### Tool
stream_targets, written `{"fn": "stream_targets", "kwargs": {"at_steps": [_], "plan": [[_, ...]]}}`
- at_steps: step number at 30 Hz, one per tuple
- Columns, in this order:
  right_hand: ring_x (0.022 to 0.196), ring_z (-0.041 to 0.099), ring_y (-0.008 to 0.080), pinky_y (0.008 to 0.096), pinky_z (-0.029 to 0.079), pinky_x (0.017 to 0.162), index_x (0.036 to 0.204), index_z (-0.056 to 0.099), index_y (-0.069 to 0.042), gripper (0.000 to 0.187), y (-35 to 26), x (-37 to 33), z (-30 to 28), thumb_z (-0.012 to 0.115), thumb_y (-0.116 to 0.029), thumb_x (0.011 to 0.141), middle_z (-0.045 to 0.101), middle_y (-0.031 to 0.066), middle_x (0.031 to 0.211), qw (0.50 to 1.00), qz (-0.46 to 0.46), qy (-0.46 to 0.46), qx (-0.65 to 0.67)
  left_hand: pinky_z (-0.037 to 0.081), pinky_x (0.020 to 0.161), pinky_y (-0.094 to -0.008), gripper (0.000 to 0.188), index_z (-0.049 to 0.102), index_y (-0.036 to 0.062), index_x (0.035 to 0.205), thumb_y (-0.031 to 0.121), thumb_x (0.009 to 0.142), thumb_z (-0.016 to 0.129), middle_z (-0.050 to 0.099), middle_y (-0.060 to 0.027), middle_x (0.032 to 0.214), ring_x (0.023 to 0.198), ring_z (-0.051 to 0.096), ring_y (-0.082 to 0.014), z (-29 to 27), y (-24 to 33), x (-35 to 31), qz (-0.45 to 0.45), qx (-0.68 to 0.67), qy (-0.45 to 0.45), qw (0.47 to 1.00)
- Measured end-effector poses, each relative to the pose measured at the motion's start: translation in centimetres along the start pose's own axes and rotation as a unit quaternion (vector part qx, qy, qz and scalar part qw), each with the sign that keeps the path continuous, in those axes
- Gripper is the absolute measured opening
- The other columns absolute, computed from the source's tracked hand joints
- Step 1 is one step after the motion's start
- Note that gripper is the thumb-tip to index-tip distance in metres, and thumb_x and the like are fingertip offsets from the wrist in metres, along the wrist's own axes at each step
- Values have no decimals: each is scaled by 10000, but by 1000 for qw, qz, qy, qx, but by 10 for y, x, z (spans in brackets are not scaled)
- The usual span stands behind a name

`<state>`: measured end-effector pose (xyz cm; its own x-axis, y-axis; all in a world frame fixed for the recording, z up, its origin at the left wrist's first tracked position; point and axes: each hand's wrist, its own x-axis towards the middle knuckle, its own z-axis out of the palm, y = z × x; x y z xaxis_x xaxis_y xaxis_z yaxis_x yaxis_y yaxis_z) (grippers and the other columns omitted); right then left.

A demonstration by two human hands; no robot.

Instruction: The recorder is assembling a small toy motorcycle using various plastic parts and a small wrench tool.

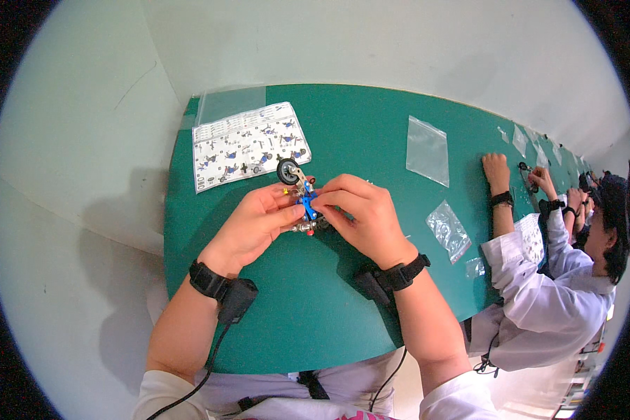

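Note:
Between my two hands, a small toy motorcycle model (306, 201) is held up over the green table. Its parts are blue and metallic, with a black wheel (287, 171) at the upper left end and small red and yellow bits. My left hand (253, 218) grips the model's left side between thumb and fingers. From the other side, my right hand (360, 213) pinches at the blue middle part with thumb and index finger. The fingers hide much of the lower part of the model. Both wrists wear black straps with small boxes and cables.
A printed instruction sheet (248, 145) lies at the back left, beside a clear plastic sleeve (231, 98). Clear plastic bags (427, 150) lie right of my hands, one crumpled (449, 231). The green table (287, 315) meets walls behind and left. Co-workers sit along the right, a sleeve (546, 294) nearest.

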<state>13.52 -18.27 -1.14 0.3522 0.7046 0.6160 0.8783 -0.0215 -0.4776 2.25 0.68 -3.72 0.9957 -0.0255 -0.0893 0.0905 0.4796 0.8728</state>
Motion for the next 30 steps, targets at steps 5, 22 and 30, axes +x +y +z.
{"fn": "stream_targets", "kwargs": {"at_steps": [5,22,30], "plan": [[817,701,279,362,577,689,918,714,-91,124,-1,-2,-1,771,-66,810,685,66,953,998,47,-19,32,520,1009,-297,496,500,0,1481,-17,996,601,677,-97,1283,1169,639,-147,7,4,-3,11,43,17,999],[819,714,271,348,568,699,959,752,-64,159,-2,1,-6,792,-38,807,706,88,935,989,97,-46,98,503,1054,-316,527,524,-23,1455,-48,945,654,666,-91,1331,1199,641,-155,5,6,-3,40,123,-1,992],[796,703,204,300,570,676,976,758,-35,155,-1,0,-6,778,19,832,714,90,934,990,90,-35,103,507,1040,-318,522,511,-26,1464,-28,960,647,671,-96,1322,1197,641,-160,5,8,-2,32,121,-14,992]]}}
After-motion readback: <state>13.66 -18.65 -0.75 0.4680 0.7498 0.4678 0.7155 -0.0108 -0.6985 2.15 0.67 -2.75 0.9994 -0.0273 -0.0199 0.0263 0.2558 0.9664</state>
